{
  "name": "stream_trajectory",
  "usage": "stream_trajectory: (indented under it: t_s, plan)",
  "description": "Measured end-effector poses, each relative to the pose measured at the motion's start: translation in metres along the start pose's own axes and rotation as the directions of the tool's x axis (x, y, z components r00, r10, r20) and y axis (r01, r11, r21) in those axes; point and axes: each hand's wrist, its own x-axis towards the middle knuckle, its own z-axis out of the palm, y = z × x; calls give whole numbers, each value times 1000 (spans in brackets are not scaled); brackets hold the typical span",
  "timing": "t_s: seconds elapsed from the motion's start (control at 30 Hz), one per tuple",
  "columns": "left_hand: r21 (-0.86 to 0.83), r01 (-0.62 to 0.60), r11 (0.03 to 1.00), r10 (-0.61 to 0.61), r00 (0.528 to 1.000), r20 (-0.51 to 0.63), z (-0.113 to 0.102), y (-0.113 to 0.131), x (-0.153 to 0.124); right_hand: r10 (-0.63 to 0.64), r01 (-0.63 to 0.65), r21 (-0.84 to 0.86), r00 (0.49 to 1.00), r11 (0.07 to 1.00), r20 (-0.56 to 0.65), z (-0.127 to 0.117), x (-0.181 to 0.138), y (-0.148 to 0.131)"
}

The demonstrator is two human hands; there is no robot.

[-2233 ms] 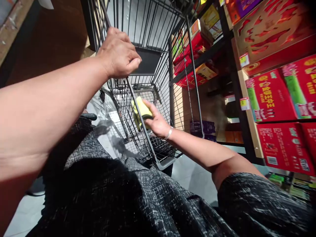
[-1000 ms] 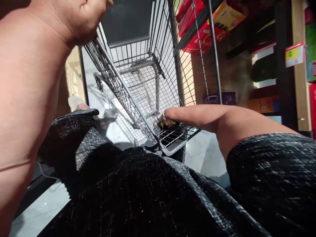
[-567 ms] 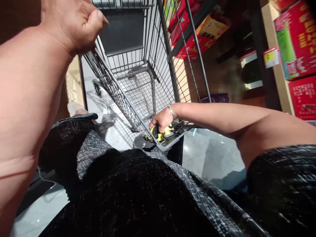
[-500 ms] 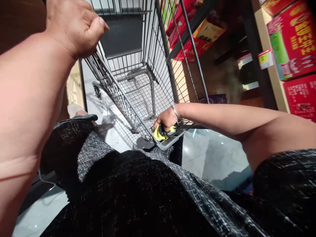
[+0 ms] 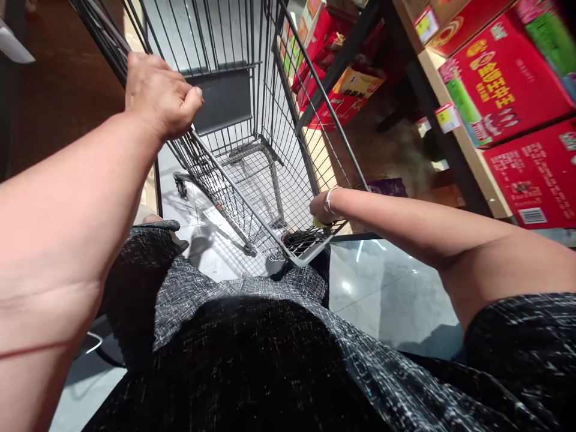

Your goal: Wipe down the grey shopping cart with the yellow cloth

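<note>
A grey wire shopping cart [image 5: 252, 180] stands in front of me, seen from above. My left hand [image 5: 157, 96] is closed around the cart's upper left rim. My right hand [image 5: 321, 207] reaches down into the near right bottom corner of the basket, a silver bracelet on its wrist. Its fingers curl round a yellow cloth [image 5: 318, 223], of which only a small edge shows under the hand. The fingers themselves are mostly hidden behind the hand and the wires.
Shelves on the right hold red and green cartons [image 5: 504, 78] with price tags, and more red and yellow boxes [image 5: 342, 90] further back. Glossy grey floor tiles [image 5: 391, 294] lie beneath. A dark wooden surface [image 5: 63, 90] is on the left. My dark patterned clothing fills the foreground.
My right hand carried the yellow cloth down to the basket's near bottom corner and moved it along the edge to the right. The view has tilted up; my left hand kept its grip.
</note>
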Motion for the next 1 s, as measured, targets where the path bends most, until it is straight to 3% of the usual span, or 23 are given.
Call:
stream_trajectory:
  t_s: [0.07, 0.13, 0.2, 0.3, 0.4, 0.5, 0.6, 0.67, 0.73, 0.83, 0.9, 1.0]
  plan:
    - [1, 0, 1000, 0, 1000, -27, 5, -2, 0, -26, 46, -120, 986, 992, 162, 2, -10, -21]
    - [-34, -23, 999, 20, 996, -85, 13, -6, 0, -114, 149, -103, 951, 983, 286, 0, -23, -40]
    - [-100, -44, 994, 29, 989, -146, 21, -10, 0, -228, 209, 92, 919, 974, 323, -1, -36, -55]
    - [-166, -30, 986, 7, 991, -137, 23, -7, -3, -257, 93, 453, 914, 887, 314, 2, -50, -69]
    - [-223, 28, 974, -41, 998, -54, 12, 6, -10, -193, -43, 699, 948, 713, 255, 8, -55, -79]
    - [-262, 95, 960, -92, 995, 23, -3, 21, -18, -172, -35, 843, 974, 537, 150, 4, -59, -85]
    - [-224, 116, 968, -113, 993, 24, -9, 29, -22, -161, 117, 920, 985, 374, -60, -14, -67, -90]
    - [-208, 116, 971, -118, 993, 4, -10, 31, -24, -130, 299, 897, 954, 327, -271, -26, -76, -94]
    - [-204, 124, 971, -126, 992, 1, -10, 34, -25, -82, 480, 802, 871, 356, -485, -30, -86, -101]
    - [-166, 115, 979, -116, 993, 2, -12, 39, -29, -35, 661, 542, 650, 519, -759, -15, -100, -118]
    - [-117, 83, 990, -86, 996, -21, -14, 43, -32, -38, 659, 332, 481, 675, -876, 7, -105, -132]
    - [-67, 63, 996, -66, 997, -49, -17, 48, -36, -48, 486, 102, 287, 868, -957, 42, -99, -151]
